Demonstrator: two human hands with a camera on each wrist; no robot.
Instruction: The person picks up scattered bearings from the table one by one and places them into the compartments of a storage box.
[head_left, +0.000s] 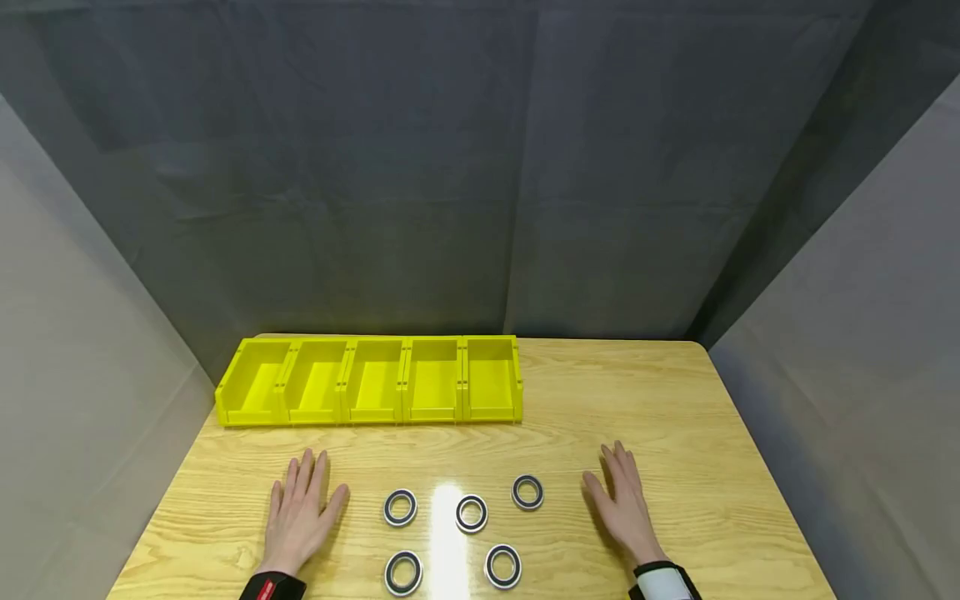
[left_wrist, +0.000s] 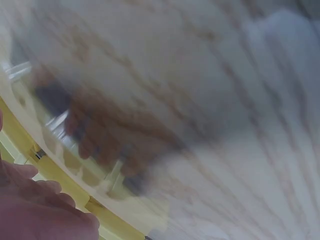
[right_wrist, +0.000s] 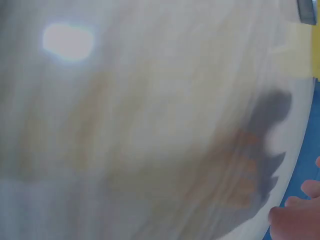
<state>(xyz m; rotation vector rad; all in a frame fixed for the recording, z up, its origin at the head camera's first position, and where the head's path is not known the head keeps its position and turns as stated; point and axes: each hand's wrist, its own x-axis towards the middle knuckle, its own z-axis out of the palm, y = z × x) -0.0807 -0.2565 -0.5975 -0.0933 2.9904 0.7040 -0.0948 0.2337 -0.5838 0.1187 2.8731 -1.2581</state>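
Note:
Several ring-shaped ball bearings with dark seals lie flat on the wooden table between the hands. In the head view, one bearing (head_left: pixel 401 495) is nearest my left hand (head_left: pixel 297 512), which is held with its fingers straight and spread. Another bearing (head_left: pixel 528 480) lies closest to my right hand (head_left: pixel 624 508), whose fingers are also extended. Neither hand holds or touches a bearing. The left wrist view shows part of the left hand (left_wrist: pixel 45 210) at the lower left, and the right wrist view shows right fingertips (right_wrist: pixel 295 220) at the edge.
A row of joined yellow bins (head_left: pixel 367 417) stands along the back left of the wooden table (head_left: pixel 615 383). Dark grey cloth (head_left: pixel 375 167) hangs behind it, with lighter cloth panels on both sides. Light reflects off the tabletop among the bearings.

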